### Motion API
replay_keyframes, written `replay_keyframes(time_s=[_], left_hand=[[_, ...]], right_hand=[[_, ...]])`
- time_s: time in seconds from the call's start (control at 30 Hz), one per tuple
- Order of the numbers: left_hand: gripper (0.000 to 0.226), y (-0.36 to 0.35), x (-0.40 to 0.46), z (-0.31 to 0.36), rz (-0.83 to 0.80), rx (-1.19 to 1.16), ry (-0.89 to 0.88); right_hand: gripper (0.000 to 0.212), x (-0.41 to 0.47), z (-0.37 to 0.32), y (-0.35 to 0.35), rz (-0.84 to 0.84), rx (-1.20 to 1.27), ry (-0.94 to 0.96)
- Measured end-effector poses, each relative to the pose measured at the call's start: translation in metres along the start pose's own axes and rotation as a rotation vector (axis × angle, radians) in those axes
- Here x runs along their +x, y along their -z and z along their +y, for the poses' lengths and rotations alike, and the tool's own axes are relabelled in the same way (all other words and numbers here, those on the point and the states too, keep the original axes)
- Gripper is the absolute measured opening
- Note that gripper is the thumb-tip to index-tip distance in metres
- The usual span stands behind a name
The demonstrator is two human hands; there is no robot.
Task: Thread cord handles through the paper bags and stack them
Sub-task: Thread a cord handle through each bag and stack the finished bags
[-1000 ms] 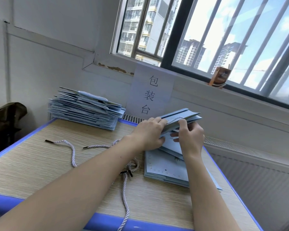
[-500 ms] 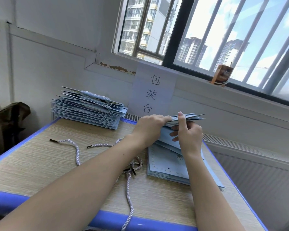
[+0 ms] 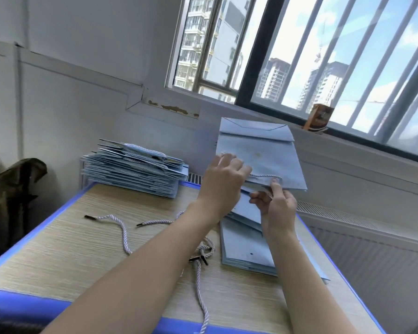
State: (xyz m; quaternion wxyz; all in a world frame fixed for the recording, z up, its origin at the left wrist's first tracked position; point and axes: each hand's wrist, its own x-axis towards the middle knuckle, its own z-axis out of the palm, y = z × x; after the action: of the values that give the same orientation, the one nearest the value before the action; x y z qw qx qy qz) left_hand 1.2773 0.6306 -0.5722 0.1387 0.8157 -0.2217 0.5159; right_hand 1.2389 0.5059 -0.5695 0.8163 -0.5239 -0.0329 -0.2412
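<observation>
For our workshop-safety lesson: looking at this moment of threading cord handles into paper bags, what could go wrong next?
1. The raised bag is held only near its lower edge by the left hand and right hand; it may flop or crease.
2. Loose cords trail over the table edge under the forearms and could snag or be dragged off.

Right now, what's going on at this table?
A person is fitting cord handles to flat blue paper bags. Both hands hold one bag tipped up over the unthreaded pile: the left hand grips its lower edge, and the right hand pinches that edge beside a cord handle already looped across it. Finished bags sit in a stack at the table's far left, and loose cords lie on the tabletop.
</observation>
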Motion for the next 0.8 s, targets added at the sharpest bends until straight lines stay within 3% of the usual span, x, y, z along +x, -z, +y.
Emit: replay_keyframes(time_s=[0.17,0.3,0.43,0.57,0.7,0.8], left_hand=[[0.028,0.016,0.006,-0.013,-0.099,-0.041,0.083],[0.028,0.043,0.016,-0.046,0.004,-0.092,0.097],[0.039,0.069,0.027,-0.087,-0.071,0.015,0.124],[0.039,0.088,0.021,-0.131,-0.225,0.156,0.295],[0.018,0.085,-0.022,-0.16,-0.484,0.149,0.577],[0.013,0.078,-0.028,-0.158,-0.508,0.163,0.608]], right_hand=[[0.012,0.005,0.012,-0.032,-0.056,0.075,-0.181],[0.016,0.008,0.011,-0.073,-0.142,0.208,-0.38],[0.02,0.012,0.004,-0.118,-0.325,0.092,-0.51],[0.041,0.012,0.018,-0.146,-0.43,-0.31,-0.541],[0.045,0.011,0.038,-0.14,-0.403,-0.942,-0.21],[0.043,0.012,0.042,-0.13,-0.381,-1.152,-0.029]])
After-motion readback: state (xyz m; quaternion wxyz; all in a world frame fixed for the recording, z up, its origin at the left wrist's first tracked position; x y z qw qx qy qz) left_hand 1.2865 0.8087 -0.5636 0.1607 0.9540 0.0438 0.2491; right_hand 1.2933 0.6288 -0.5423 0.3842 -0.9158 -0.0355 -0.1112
